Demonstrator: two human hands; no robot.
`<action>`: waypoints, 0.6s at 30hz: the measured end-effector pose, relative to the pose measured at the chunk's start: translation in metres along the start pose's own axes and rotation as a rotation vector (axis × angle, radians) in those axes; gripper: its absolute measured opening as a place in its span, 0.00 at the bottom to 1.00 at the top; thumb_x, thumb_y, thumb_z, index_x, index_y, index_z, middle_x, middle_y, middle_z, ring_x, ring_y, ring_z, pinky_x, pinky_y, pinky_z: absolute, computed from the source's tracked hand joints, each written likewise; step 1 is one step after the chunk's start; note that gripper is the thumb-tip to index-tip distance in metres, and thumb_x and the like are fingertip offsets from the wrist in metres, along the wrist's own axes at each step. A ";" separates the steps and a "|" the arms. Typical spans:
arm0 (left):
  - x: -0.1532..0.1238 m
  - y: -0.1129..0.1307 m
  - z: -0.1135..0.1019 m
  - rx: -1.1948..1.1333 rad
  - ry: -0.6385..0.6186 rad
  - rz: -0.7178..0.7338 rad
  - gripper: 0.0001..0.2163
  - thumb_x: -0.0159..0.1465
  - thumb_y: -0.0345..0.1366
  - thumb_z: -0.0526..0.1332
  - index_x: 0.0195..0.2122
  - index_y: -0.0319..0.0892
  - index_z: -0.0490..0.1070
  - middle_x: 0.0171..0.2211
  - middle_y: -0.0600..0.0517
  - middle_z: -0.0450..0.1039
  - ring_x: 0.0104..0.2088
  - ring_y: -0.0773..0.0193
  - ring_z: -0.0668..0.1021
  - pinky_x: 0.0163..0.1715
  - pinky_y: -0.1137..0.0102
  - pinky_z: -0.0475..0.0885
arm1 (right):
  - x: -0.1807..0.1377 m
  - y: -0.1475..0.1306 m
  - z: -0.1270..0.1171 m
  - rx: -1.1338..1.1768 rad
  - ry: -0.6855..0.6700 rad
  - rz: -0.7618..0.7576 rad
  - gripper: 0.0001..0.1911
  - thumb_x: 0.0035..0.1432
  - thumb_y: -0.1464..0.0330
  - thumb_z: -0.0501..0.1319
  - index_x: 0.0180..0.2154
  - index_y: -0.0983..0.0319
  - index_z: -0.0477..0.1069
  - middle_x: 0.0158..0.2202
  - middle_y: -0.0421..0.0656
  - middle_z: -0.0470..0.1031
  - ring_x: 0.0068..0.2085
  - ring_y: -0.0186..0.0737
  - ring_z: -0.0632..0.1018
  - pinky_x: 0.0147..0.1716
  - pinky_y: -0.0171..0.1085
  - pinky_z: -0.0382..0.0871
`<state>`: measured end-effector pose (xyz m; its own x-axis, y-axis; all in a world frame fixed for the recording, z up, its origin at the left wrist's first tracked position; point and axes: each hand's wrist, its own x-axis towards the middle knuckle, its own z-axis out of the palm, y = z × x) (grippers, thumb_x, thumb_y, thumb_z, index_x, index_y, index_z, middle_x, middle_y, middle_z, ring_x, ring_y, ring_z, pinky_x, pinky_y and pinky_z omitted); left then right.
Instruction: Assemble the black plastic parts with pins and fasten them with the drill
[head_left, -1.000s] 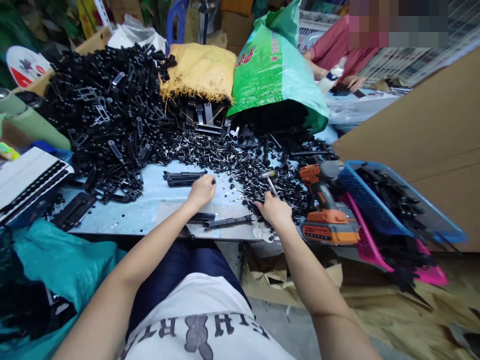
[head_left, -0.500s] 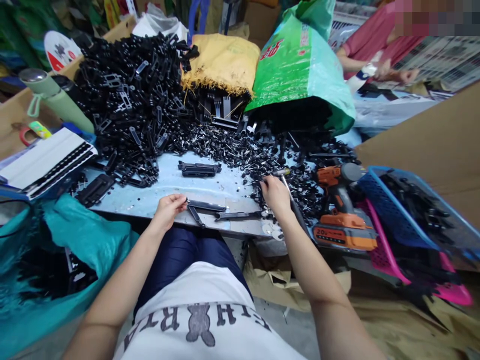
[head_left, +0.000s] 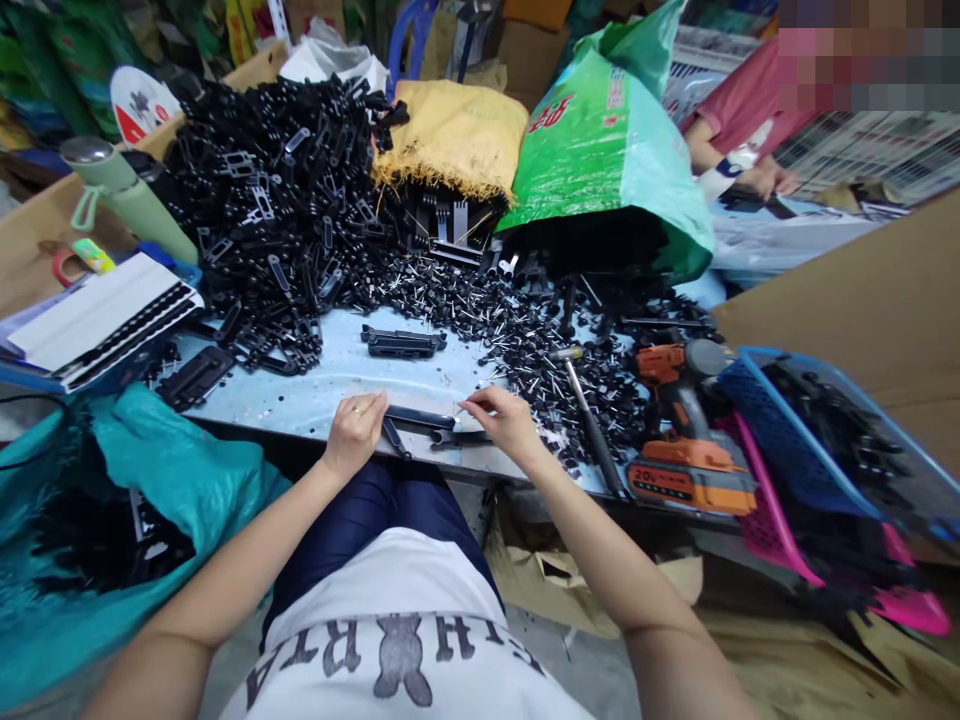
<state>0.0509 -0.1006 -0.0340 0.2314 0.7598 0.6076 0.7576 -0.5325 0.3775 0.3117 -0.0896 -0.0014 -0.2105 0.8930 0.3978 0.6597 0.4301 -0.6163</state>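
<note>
My left hand (head_left: 358,430) is closed at the left end of a long black bar (head_left: 421,415), thumb and fingers pinched on it. A shorter black strip (head_left: 394,438) slants down from that same end. At the bar's right end my right hand (head_left: 508,425) is pinched shut; whatever its fingertips hold is too small to make out. Partly under the right hand, a dark flat piece with an open-wrench-shaped end (head_left: 444,438) lies on the table edge. Behind the hands stands a black assembled multi-part tool (head_left: 403,342) on the blue table top (head_left: 337,350).
A hammer (head_left: 589,425) and an orange cordless drill (head_left: 690,480) lie to the right, beside a blue basket (head_left: 806,440). Small black-headed pins (head_left: 450,295) and a heap of black parts (head_left: 262,200) spread behind. A green bag (head_left: 585,160) stands at the back; a co-worker's hands (head_left: 772,180) are beyond.
My right hand has come left from the pin pile to the bar's right end. My left hand has shifted slightly right, covering more of the bar's left end.
</note>
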 end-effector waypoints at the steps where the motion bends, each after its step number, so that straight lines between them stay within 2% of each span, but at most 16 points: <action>1: -0.001 -0.001 -0.001 0.065 -0.003 0.051 0.09 0.63 0.31 0.54 0.41 0.39 0.73 0.34 0.46 0.76 0.36 0.59 0.76 0.37 0.63 0.67 | -0.001 -0.003 0.004 -0.002 -0.019 -0.027 0.12 0.58 0.61 0.58 0.27 0.61 0.69 0.25 0.41 0.73 0.26 0.33 0.73 0.26 0.31 0.65; 4: 0.001 -0.006 -0.005 0.178 -0.050 0.151 0.09 0.63 0.31 0.54 0.41 0.39 0.72 0.32 0.47 0.76 0.36 0.59 0.76 0.37 0.63 0.64 | -0.004 -0.008 0.011 -0.077 -0.083 -0.122 0.12 0.61 0.63 0.55 0.28 0.62 0.68 0.26 0.42 0.72 0.27 0.33 0.73 0.27 0.31 0.64; 8: 0.005 -0.009 -0.010 0.168 -0.114 0.143 0.10 0.64 0.31 0.52 0.41 0.40 0.72 0.33 0.46 0.76 0.39 0.58 0.76 0.40 0.62 0.62 | -0.008 -0.013 0.011 -0.184 -0.182 -0.228 0.12 0.63 0.66 0.52 0.30 0.62 0.68 0.30 0.44 0.73 0.31 0.34 0.73 0.31 0.31 0.65; 14: 0.008 -0.015 -0.012 0.058 -0.274 0.062 0.12 0.64 0.33 0.51 0.43 0.44 0.73 0.38 0.45 0.77 0.46 0.57 0.75 0.47 0.59 0.60 | -0.010 -0.018 0.007 -0.148 -0.238 -0.221 0.13 0.64 0.64 0.50 0.32 0.60 0.69 0.32 0.44 0.73 0.33 0.35 0.74 0.34 0.32 0.67; 18: 0.010 -0.020 -0.013 -0.046 -0.336 -0.003 0.12 0.63 0.34 0.52 0.42 0.44 0.73 0.40 0.44 0.77 0.47 0.56 0.74 0.48 0.57 0.59 | -0.010 -0.014 0.009 -0.168 -0.195 -0.182 0.14 0.64 0.64 0.50 0.33 0.61 0.71 0.32 0.45 0.74 0.33 0.35 0.74 0.34 0.33 0.67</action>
<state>0.0298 -0.0870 -0.0260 0.4233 0.8378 0.3448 0.7317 -0.5406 0.4151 0.2984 -0.1034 -0.0030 -0.4598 0.8188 0.3439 0.7048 0.5720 -0.4196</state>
